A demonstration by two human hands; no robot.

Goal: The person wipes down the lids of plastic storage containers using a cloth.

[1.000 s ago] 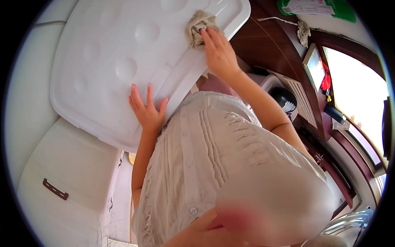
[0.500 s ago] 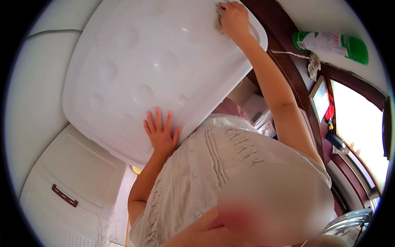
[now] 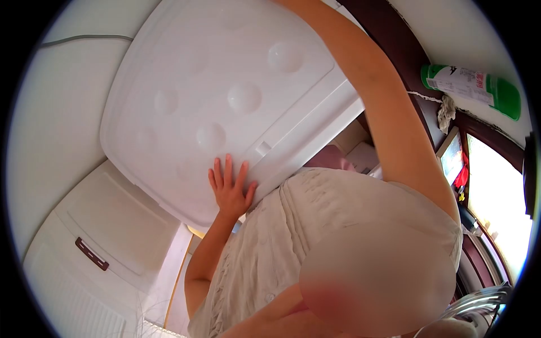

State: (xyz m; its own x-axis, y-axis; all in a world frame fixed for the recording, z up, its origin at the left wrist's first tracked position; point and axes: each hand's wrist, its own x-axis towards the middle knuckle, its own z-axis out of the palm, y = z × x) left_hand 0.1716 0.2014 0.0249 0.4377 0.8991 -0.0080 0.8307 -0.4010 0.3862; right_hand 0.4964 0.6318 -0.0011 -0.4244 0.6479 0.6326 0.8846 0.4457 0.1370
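Observation:
My left hand (image 3: 230, 194) lies flat on a large white plastic lid (image 3: 186, 67), near its edge close to my body. Its fingers are spread and nothing is in them. Round dimples and a small raised tab mark the lid's surface. My right forearm stretches across the lid's right side toward the top of the view. The right hand itself is beyond the upper edge, so it and anything it holds are hidden.
On the right, a green and white canister (image 3: 473, 87) lies on its side near a crumpled rag (image 3: 446, 112). A white cabinet with a brown handle (image 3: 92, 253) stands at lower left. A grey cable (image 3: 84, 38) runs along the left wall.
My right hand, closed on a cloth half a second ago, has moved up and left out of view. The left hand stays spread on the lid. The view has shifted slightly.

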